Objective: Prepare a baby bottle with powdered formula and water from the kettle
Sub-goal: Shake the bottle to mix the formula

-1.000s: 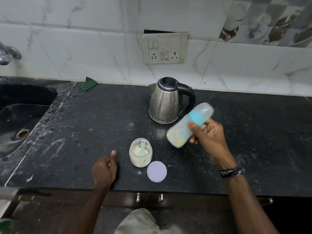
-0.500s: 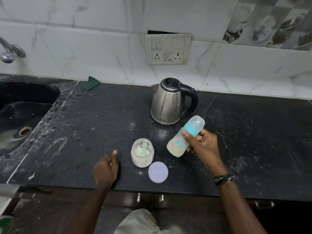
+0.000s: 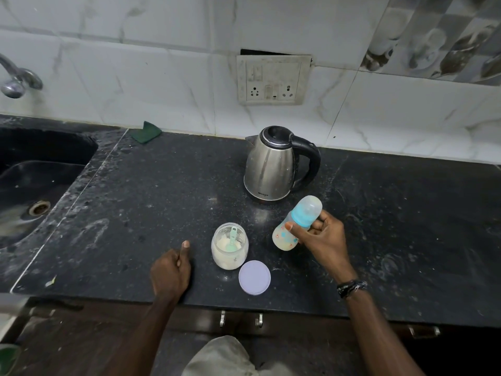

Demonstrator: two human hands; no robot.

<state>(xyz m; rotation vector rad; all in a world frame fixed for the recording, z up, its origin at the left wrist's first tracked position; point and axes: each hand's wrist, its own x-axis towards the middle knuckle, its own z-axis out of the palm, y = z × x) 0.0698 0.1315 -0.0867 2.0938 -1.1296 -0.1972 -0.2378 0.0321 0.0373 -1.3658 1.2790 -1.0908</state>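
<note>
Black counter [image 3: 135, 213], right hand [image 3: 322, 240] gripping tilted bottle [image 3: 294, 226], left hand [image 3: 170, 272] fisted, resting.

Black counter [image 3: 135, 213] bears kettle [image 3: 271, 166], jar [image 3: 230, 246], lid [image 3: 254, 277], green cloth [image 3: 146, 131].

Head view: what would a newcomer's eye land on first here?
Probably the baby bottle, capped, tilted and milky, held by the right hand above the dark counter, right of centre. Behind it stands the steel kettle; to its left an open formula jar with a green scoop inside, its lid alongside.
</note>
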